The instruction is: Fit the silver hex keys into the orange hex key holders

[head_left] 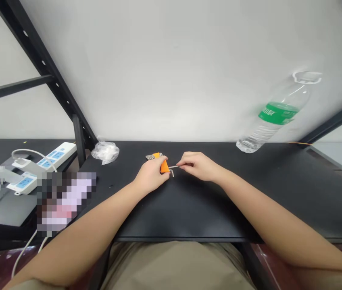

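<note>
My left hand point(151, 174) is closed around an orange hex key holder point(165, 166) over the middle of the black table. Several silver hex keys point(150, 157) stick out of the holder on its left, and a short bent key end point(172, 173) shows at its right. My right hand point(197, 165) pinches the end of a thin metal hex key point(173, 166) between thumb and fingertips. That key reaches left to the holder; whether its tip sits in a slot is too small to tell.
A crumpled clear plastic bag point(105, 152) lies at the table's back left. At the back right a large clear bottle point(261, 133) with a green label stands by the wall. Left are a white power strip point(59, 155), cables and a black metal post point(46, 68).
</note>
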The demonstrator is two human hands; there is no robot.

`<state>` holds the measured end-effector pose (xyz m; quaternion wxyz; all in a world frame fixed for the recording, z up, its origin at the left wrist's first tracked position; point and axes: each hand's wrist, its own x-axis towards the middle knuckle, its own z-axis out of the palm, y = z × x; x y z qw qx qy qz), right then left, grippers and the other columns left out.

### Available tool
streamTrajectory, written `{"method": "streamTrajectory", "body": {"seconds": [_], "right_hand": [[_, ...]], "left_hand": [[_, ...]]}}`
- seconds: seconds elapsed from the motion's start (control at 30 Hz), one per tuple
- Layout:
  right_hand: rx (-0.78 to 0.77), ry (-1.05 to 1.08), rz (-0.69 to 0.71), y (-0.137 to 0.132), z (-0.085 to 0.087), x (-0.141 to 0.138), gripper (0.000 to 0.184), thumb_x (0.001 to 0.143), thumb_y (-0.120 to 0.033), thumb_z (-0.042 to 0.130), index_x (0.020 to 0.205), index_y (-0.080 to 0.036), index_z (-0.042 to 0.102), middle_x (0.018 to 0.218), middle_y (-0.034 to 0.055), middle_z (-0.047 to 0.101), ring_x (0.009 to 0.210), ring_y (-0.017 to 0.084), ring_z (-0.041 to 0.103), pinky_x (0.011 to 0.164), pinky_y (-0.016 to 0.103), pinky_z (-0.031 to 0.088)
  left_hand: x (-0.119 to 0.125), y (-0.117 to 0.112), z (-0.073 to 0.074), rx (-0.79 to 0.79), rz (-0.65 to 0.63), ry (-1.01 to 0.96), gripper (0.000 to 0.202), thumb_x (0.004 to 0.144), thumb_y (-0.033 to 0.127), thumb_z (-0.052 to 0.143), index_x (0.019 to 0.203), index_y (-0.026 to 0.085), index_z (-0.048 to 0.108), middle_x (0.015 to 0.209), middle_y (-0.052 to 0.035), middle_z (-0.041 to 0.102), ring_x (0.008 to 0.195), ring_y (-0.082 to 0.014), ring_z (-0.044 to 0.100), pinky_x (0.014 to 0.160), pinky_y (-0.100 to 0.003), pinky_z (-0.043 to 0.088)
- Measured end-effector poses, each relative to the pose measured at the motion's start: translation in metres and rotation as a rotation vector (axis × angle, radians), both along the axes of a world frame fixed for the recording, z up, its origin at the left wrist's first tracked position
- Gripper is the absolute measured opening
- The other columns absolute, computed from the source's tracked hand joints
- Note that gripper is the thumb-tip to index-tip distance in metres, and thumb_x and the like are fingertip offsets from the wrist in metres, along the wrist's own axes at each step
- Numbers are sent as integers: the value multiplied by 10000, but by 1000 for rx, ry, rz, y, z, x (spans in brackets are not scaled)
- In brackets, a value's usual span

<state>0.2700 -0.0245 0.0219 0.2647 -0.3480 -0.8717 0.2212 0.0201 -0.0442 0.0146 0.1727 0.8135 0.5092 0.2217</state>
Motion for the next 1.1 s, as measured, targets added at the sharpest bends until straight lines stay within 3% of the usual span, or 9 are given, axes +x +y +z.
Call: {"method": "streamTrajectory", "body": {"seconds": [0.13,0.37,0.47,0.53,0.6,0.73,0.8,0.9,1.1], "right_hand": [[-3,26,14,-9,1,-11,206,939,-174,566,1043,-228,736,983,59,658,842,180,616,777,334,490],[-509,358,26,-14,-19,-33,343,730,-68,515,1030,-235,505,894,-13,561,726,140,532,638,270,434],[-562,400,74,-16,-25,-41,335,703,-67,511,991,-238,488,940,-10,556,787,144,545,679,272,453],[-533,365,50,-14,-24,-39,284,757,-101,534,1002,-239,494,958,-2,578,822,157,570,715,290,477],[-402,256,-36,-8,-20,-28,196,848,-182,563,1032,-237,526,971,16,607,843,176,590,756,318,492],[75,-201,-305,17,-17,14,130,916,-302,620,988,-208,674,1025,77,627,867,209,596,841,365,463],[117,-327,-410,30,-20,33,137,925,-279,614,973,-201,717,1007,83,632,857,204,610,835,346,463],[92,-437,-423,40,-26,47,139,911,-250,628,962,-212,752,999,81,642,851,200,625,815,323,465],[165,-522,-376,35,-26,40,111,870,-161,640,858,-206,741,928,92,660,759,194,611,703,313,440]], "left_hand": [[0,0,2,-3,-18,-9,457,830,328,677,1272,224,631,983,-42,722,888,-218,683,771,-303,514],[3,-3,6,-19,-96,-40,289,809,293,686,1089,220,677,882,-15,693,784,-188,647,689,-279,486],[4,-5,5,-12,-143,-48,182,803,248,672,983,220,670,877,-8,687,777,-176,637,680,-269,480],[4,-5,5,-10,-145,-34,175,802,250,674,975,220,670,864,-6,685,769,-177,637,670,-270,480],[3,-4,4,-3,-126,-18,255,815,273,676,1064,220,680,877,-11,695,777,-185,649,685,-278,495],[3,-3,4,16,-82,-11,486,850,316,671,1323,211,630,1014,-45,730,911,-215,692,839,-308,534],[3,-2,3,0,-66,-4,503,857,329,673,1343,210,626,1045,-55,735,968,-229,699,886,-316,537],[2,-1,1,-32,-45,0,499,859,337,674,1341,213,633,1056,-60,738,1015,-241,702,911,-318,542],[2,0,2,-34,-38,2,499,853,334,678,1337,223,637,1061,-61,739,1031,-250,707,899,-314,552]]}}
